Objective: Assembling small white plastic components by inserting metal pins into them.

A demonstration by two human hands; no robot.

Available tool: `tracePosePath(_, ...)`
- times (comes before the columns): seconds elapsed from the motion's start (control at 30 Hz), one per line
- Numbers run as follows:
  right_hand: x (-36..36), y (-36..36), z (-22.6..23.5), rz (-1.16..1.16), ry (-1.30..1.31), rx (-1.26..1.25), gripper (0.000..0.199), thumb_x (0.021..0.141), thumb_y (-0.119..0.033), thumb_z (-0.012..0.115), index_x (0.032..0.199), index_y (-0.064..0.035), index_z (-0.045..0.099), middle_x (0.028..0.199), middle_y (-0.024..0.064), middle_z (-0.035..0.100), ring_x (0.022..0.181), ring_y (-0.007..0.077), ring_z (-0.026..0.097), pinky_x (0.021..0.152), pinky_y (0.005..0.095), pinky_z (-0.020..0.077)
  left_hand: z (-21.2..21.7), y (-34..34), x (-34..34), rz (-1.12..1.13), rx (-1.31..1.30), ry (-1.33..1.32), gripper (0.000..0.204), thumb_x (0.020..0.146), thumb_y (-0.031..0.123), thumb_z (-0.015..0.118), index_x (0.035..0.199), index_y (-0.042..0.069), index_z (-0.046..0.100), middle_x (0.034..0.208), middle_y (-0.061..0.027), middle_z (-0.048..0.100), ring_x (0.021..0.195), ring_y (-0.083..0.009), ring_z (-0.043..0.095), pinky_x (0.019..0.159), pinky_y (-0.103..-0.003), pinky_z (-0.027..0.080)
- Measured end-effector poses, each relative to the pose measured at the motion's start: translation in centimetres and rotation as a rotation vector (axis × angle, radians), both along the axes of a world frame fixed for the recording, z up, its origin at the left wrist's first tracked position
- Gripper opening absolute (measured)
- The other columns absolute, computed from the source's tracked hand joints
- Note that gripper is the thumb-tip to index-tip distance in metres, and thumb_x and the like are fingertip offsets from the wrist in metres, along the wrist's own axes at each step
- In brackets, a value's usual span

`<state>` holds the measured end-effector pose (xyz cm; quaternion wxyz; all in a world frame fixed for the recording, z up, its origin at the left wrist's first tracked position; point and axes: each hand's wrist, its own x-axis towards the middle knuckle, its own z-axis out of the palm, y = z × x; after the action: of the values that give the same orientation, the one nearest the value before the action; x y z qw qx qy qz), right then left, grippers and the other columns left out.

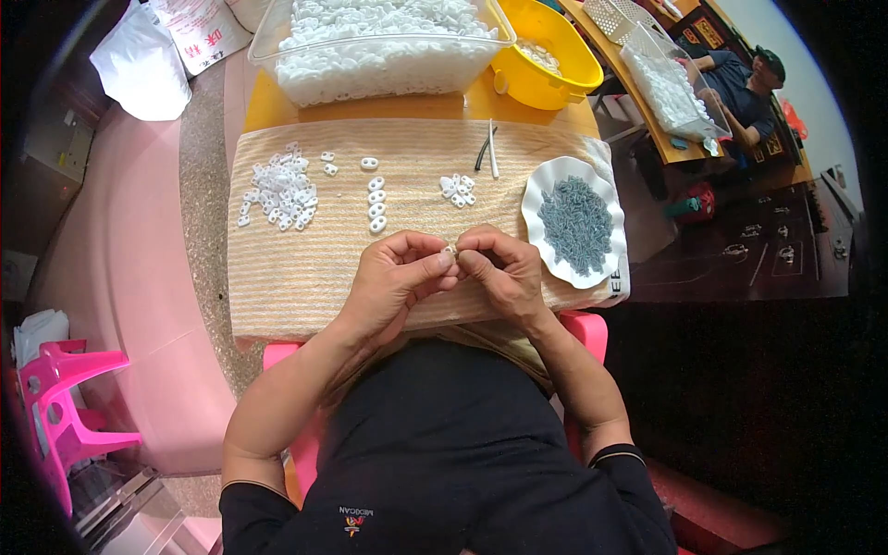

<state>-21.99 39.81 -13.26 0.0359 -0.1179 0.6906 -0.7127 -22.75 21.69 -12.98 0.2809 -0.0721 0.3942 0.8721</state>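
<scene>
Tbl: striped towel (277,287) over wood tbl (264,109)
Room: pink floor (139,231), speckled strip (205,185), pink stool (74,425) far L; co-worker (745,88) at 2nd tbl (606,26), upper R
Hands: L hand (402,277) + R hand (507,276) both pinching sm. white pc (450,249) at fingertips, above towel
Around: white heap (285,190) L, short row (376,210) mid; scalloped dish (530,208) w/ grey-blue bits (578,227) near R hand
In way: clear tub (388,48) full of white pcs + yellow basin (546,95) crowd back of tbl

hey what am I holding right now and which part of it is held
A small whitish piece, pinched at the fingertips of your left grip and right grip. It's too covered to tell which part is held.
</scene>
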Motion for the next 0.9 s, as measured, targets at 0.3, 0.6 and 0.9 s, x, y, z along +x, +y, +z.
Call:
tracePosePath(0.3, 0.1, 0.0, 0.8, -0.057, -0.131, 0.025, 0.009, 0.091, -0.005, 0.061, 0.094, 0.0027, 0.062, 0.092, 0.0034, 0.062, 0.078, 0.0070, 0.058, 0.070, 0.0208, 0.0476, -0.1, 0.0, 0.0, 0.004, 0.011, 0.004, 0.016, 0.087, 0.003, 0.064, 0.102, -0.002, 0.060, 0.092, -0.0095, 0.066, 0.081, -0.0149, 0.065, 0.077, -0.027, 0.056)
tracePosePath(0.6, 0.1, -0.1, 0.5, -0.064, -0.095, 0.038, 0.008, 0.091, -0.005, 0.061, 0.093, 0.0016, 0.062, 0.091, 0.0019, 0.061, 0.080, 0.0064, 0.056, 0.071, 0.0201, 0.0462, -0.2, 0.0, 0.0, 0.008, 0.015, -0.006, 0.017, 0.087, 0.003, 0.064, 0.102, -0.002, 0.060, 0.092, -0.0101, 0.066, 0.082, -0.0154, 0.065, 0.077, -0.027, 0.056)
tracePosePath(0.9, 0.1, -0.2, 0.5, -0.056, -0.098, 0.088, 0.009, 0.091, -0.007, 0.062, 0.093, 0.0011, 0.062, 0.089, 0.0002, 0.060, 0.079, 0.0056, 0.055, 0.071, 0.0198, 0.0451, -0.1, 0.2, 0.0, 0.030, 0.000, -0.009, 0.016, 0.086, 0.002, 0.064, 0.102, -0.002, 0.060, 0.093, -0.0107, 0.066, 0.080, -0.0157, 0.065, 0.075, -0.027, 0.057)
